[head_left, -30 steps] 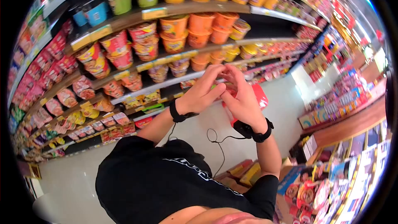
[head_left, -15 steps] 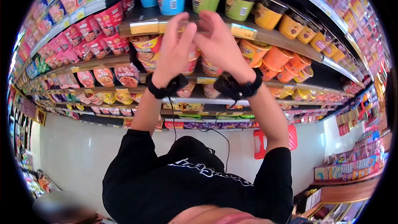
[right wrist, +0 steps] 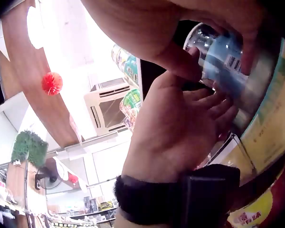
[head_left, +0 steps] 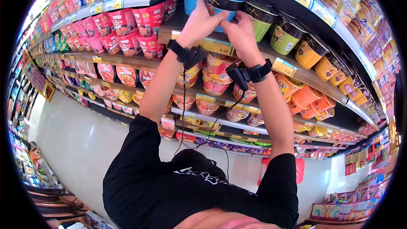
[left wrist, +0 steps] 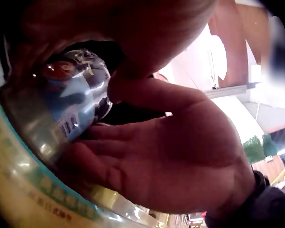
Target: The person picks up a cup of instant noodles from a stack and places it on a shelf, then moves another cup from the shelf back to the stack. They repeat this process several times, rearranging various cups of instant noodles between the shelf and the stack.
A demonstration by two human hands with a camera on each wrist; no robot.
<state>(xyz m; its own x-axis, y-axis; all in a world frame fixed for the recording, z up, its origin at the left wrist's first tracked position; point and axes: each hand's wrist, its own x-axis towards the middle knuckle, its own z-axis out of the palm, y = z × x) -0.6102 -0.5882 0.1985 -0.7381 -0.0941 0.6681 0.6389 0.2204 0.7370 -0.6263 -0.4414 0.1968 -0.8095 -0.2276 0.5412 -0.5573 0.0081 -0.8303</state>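
Observation:
A blue noodle tub (head_left: 227, 4) with a black upper part stands on the upper shelf (head_left: 263, 52), near its left end. My left hand (head_left: 201, 24) is at the tub's left front, fingertips beside its upper part and thumb across the front. At its right front is my right hand (head_left: 242, 36), with fingers along that side. The thumbs come close together before it. In the left wrist view, the tub's barcode (left wrist: 67, 124) shows between the two hands. Both hands frame the blue wall (right wrist: 223, 66) in the right wrist view. The fingers look extended rather than wrapped around it.
Another blue tub (head_left: 193, 0) stands to the left, and a green tub (head_left: 259, 19) to the right. Price tags (head_left: 218, 46) line the shelf edge below the hands. Pink tubs (head_left: 148, 19) fill the left shelf. Cables (head_left: 184, 110) hang from both wrists. A red basket (head_left: 299, 170) sits on the floor.
The head view has turned left from the aisle floor to face the shelf. Both hands have moved up and reached the blue tub; half a second ago they hung before the shelf edge.

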